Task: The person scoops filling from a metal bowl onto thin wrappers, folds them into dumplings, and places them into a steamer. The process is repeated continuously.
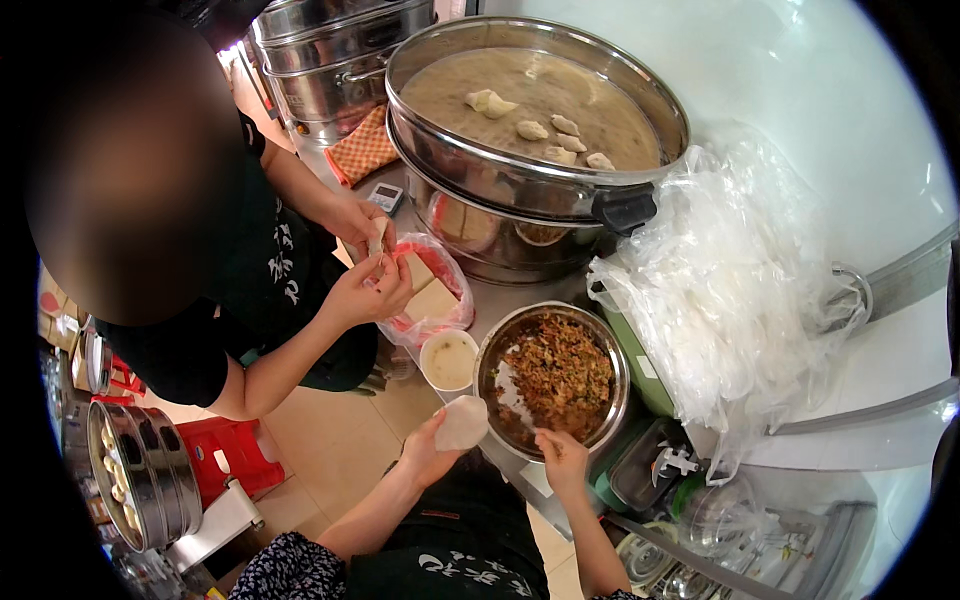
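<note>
On my left hand [424, 453] lies a round, flat dough wrapper [462, 424], held just left of a steel bowl [621, 405]. Chopped filling [570, 367] fills much of that bowl. My right hand [561, 459] is over the bowl's near rim, its fingers closed on the handle end of a metal spoon or spatula [514, 390] that reaches into the filling. A white cup [448, 360] of cloudy liquid stands beside the bowl. Behind it, a plastic bag [461, 289] holds stacked wrappers [431, 300].
A co-worker [285, 225] at the left pinches a wrapper in both hands. Large steel steamer tiers [495, 199] with several dumplings [532, 130] stand at the back. Clear plastic bags [735, 300] cover the right side. A small timer [386, 196] and a checked oven mitt [364, 147] lie near the steamer.
</note>
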The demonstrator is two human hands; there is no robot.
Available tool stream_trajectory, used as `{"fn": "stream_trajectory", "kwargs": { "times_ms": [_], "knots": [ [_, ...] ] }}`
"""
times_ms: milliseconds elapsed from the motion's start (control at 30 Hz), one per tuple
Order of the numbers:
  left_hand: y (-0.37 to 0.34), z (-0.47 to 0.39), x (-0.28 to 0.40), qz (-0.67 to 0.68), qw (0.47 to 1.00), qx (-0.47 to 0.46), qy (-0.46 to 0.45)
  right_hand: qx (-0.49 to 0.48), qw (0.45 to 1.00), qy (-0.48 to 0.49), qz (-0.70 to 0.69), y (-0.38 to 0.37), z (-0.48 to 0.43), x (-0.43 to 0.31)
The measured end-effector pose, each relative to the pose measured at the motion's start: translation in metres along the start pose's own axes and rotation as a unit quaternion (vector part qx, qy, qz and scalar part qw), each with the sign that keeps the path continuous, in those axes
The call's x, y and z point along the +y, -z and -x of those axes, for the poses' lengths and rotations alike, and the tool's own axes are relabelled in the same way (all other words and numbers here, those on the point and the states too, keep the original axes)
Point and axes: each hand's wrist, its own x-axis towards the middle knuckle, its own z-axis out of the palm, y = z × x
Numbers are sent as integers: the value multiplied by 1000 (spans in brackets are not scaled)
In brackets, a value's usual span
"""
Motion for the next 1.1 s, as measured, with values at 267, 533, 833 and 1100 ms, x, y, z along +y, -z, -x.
{"fn": "stream_trajectory", "kwargs": {
  "times_ms": [267,533,833,1100],
  "knots": [
    [4,4,-1,25,999,22,-3,56,996,-55,-36,-10,1,8],
    [11,7,3,37,999,24,-7,32,986,-85,-137,-34,-3,3],
    [26,-7,2,35,999,11,-20,40,872,-251,-419,-20,-9,5],
    [-23,-14,0,40,999,9,4,70,913,-158,-369,-4,12,-37]
  ]
}}
